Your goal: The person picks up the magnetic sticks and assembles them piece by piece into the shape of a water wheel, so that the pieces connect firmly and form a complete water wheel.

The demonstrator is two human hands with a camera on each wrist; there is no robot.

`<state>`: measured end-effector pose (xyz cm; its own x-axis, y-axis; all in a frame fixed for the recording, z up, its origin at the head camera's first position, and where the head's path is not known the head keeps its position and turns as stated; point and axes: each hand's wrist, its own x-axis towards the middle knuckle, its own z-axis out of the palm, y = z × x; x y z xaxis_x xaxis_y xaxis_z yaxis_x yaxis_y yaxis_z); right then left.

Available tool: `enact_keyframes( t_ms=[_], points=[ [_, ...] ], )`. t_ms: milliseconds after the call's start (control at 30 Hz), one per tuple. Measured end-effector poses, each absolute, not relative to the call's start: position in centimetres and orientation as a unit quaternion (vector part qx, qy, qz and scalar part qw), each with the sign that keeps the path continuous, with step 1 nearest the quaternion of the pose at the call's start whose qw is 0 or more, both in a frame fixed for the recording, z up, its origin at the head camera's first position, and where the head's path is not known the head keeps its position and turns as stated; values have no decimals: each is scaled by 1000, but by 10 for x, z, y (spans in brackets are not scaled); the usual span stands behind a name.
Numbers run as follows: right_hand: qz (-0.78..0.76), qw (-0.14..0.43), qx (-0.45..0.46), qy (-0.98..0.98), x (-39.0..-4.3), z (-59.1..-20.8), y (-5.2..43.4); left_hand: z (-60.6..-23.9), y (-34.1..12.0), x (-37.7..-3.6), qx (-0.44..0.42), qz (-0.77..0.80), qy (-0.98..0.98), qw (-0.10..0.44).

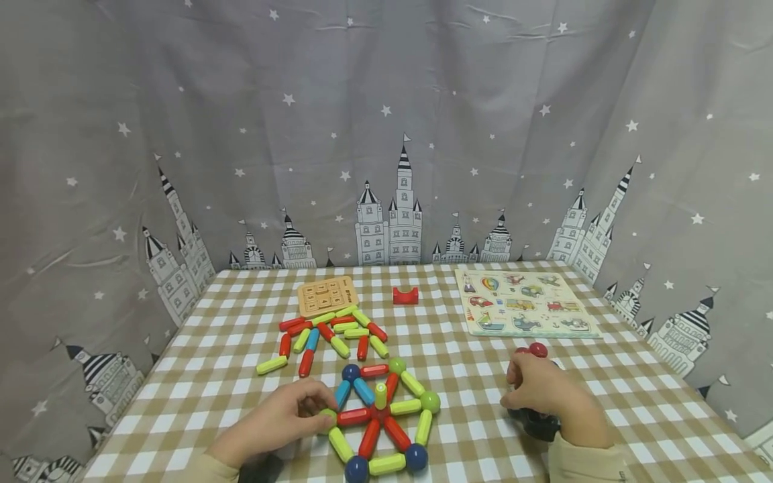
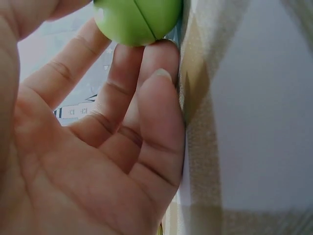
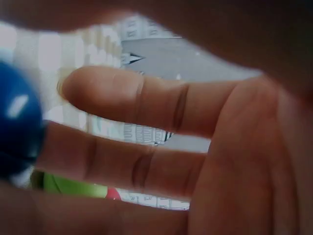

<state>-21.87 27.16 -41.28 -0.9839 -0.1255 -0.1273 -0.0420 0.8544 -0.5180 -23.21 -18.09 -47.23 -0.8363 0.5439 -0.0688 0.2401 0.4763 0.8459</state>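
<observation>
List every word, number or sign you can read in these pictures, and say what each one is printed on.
None can be read.
Wooden button board: its key markings are too small to read.
Vehicle peg puzzle: pictures only, such as a balloon, cars and boats; any lettering is too small to tell.
Grey curtain: printed stars and castles, no words.
Magnetic sticks and balls: plain colours, no labels visible.

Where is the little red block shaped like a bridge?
In the head view, the red bridge block sits at the far middle of the checkered table, between the wooden number board on its left and the vehicle puzzle board on its right.
</observation>
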Motion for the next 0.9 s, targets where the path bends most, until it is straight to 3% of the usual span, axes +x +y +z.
enact_keyframes(
  t_ms=[200,367,467,733,900],
  points=[
    [-257,63,-104,959,-226,-421,255,-470,-179,-232,251,448,844,152],
    [-391,-71,-227,889,-233,-433,203,-470,-180,-229,276,434,846,140],
    [-513,-113,-307,794,-229,-437,162,-471,-180,-227,282,420,852,133],
    [-514,-123,-403,747,-219,-438,120,-469,-177,-227,288,404,859,128],
    [-541,-93,-355,757,-220,-440,127,-465,-181,-225,256,417,865,112]
  ],
)
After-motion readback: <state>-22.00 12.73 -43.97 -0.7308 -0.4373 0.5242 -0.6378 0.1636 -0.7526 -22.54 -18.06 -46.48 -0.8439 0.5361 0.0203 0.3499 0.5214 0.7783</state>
